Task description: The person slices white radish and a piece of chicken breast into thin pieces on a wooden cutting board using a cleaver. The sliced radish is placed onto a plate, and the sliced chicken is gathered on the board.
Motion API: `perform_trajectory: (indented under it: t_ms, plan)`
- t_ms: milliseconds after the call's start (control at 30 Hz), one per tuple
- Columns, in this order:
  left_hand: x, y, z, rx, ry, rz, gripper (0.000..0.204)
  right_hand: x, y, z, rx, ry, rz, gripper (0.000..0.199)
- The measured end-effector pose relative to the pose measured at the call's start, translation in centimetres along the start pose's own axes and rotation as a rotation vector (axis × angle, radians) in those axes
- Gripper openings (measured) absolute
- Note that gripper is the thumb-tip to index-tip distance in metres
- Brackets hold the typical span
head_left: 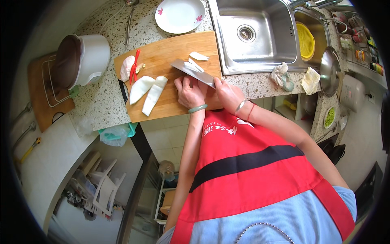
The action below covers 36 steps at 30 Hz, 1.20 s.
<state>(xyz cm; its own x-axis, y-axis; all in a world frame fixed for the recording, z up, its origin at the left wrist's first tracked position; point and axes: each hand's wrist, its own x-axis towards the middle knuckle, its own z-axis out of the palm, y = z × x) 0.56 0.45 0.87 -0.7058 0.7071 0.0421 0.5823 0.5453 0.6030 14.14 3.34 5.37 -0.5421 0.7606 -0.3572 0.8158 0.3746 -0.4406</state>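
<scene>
On the wooden cutting board point(170, 49), my right hand point(230, 96) grips the handle of a cleaver point(191, 72), its blade pointing to the far left. My left hand point(190, 92) has its fingers curled against the near side of the blade; whatever is beneath them is hidden. White vegetable slices point(199, 56) lie just beyond the blade, and another piece point(194, 65) is right against it. Left of my hands are two larger white vegetable pieces point(141, 89) point(154, 95). Farther left sit red chillies point(134, 67), a small tan lump point(140, 68) and a pale pink piece point(126, 68).
A white plate point(180, 15) stands beyond the board. To the right is a steel sink point(254, 49) with a yellow basket point(305, 40) in its side basin. Cloths point(282, 77) lie along its front edge. A rice cooker point(92, 57) stands on the left.
</scene>
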Motion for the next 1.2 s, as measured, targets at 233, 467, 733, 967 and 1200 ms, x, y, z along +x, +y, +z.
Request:
perform_trajectory:
  t_ms: [233, 467, 733, 967, 1200]
  plan:
    - [-0.2, 0.5, -0.2, -0.149, 0.066, -0.027, 0.011, 2.5, 2.5, -1.6, 0.148, 0.082, -0.083, 0.021]
    - [-0.4, -0.6, 0.6, -0.192, 0.148, 0.061, 0.008, -2.4, 1.8, -2.6, -0.021, 0.057, -0.107, 0.028]
    - [-0.5, -1.5, 1.4, -0.374, 0.113, -0.031, 0.015, -3.6, 2.0, -2.6, -0.100, -0.042, -0.091, 0.045]
    - [-0.4, -1.0, 0.9, -0.307, 0.086, -0.032, 0.016, -4.0, 2.2, -3.2, -0.081, -0.051, -0.107, 0.037]
    - [-0.2, -0.8, 0.7, -0.344, 0.104, -0.033, 0.014, -3.3, 1.5, -4.1, -0.071, -0.058, -0.100, 0.020]
